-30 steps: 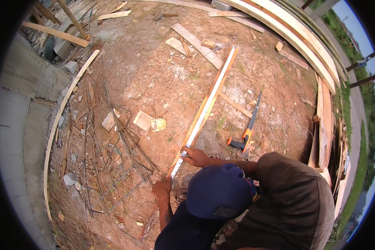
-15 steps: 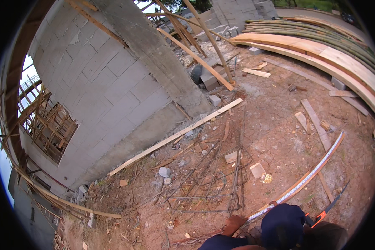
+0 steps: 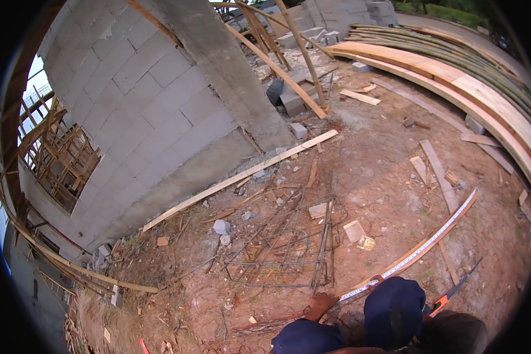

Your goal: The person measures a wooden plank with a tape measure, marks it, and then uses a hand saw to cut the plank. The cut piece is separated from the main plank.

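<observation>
A white measuring tape (image 3: 419,251) lies stretched along a narrow wooden strip (image 3: 463,213) on the dirt, running from my hands toward the far right. My left hand (image 3: 321,304) is closed at the near end of the tape, pinching it against the wood. Farther along, my right hand (image 3: 375,282) shows only as a few fingers curled over the tape and strip; my raised knee (image 3: 394,307) in dark blue cloth hides the remainder. A handsaw (image 3: 458,288) with an orange and black handle lies to the right of that knee.
Bent steel rods (image 3: 320,259) lie tangled ahead of my hands. A long pale board (image 3: 242,180) rests along the grey block wall (image 3: 153,106). Stacked planks (image 3: 448,74) and bamboo poles (image 3: 436,48) stand at far right. Loose boards (image 3: 439,177) and rubble dot the ground.
The view has shifted slightly, so the surroundings sit a little farther left. Both hands keep their places on the tape. A bit of something red now shows at the lower left edge.
</observation>
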